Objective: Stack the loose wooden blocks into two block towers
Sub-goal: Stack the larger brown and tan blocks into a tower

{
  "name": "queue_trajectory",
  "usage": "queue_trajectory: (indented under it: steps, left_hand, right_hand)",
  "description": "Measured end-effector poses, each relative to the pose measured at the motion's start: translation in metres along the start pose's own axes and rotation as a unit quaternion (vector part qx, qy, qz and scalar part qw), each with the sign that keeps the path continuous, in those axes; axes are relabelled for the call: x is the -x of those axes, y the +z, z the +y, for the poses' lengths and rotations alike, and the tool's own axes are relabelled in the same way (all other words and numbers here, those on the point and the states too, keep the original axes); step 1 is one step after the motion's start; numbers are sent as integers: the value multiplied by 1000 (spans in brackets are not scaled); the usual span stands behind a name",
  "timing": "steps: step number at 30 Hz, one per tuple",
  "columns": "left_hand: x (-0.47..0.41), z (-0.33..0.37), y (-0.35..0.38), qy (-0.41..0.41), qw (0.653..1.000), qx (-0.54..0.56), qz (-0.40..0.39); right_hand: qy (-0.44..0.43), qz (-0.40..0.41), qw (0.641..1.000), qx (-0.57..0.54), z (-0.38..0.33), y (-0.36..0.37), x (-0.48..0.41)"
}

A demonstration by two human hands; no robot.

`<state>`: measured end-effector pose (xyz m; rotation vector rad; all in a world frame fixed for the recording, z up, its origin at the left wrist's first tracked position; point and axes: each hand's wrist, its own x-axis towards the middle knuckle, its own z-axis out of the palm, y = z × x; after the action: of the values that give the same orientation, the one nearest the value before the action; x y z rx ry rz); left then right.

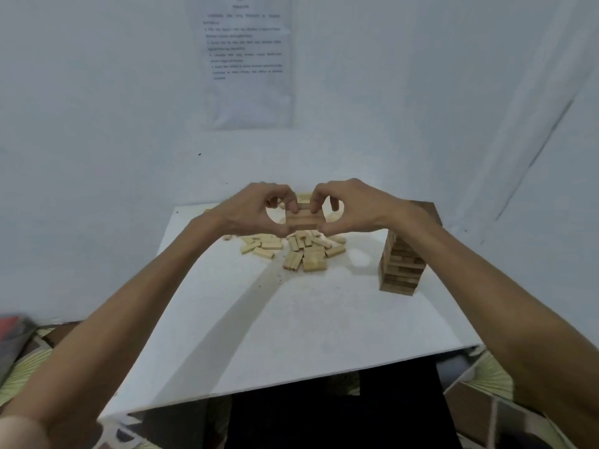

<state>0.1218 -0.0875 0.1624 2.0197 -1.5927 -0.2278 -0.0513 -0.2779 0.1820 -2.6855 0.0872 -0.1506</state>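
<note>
Pale-wood short block stack (pixel 303 218): left hand (pixel 252 209) and right hand (pixel 353 205) each pinch it at the top, apparently to square it.

A printed sheet (pixel 248 59) hangs on the wall, carrying a heading and several lines of text. The print is too blurred to read. No other text shows.

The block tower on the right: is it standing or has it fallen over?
Standing. The block tower rises upright from the table, layers stacked crosswise; the right forearm hides part of it.
</note>
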Motion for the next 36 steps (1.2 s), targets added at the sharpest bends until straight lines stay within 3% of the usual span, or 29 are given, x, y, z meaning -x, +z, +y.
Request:
queue_trajectory:
  steps: [20,36]
  left_hand:
    - [-123,86,48,130,990,23,-46]
    - [-139,101,71,141,988,17,-65]
  right_hand:
    - [115,60,991,17,75,-86,98]
    - [139,66,988,-5,100,-84,119]
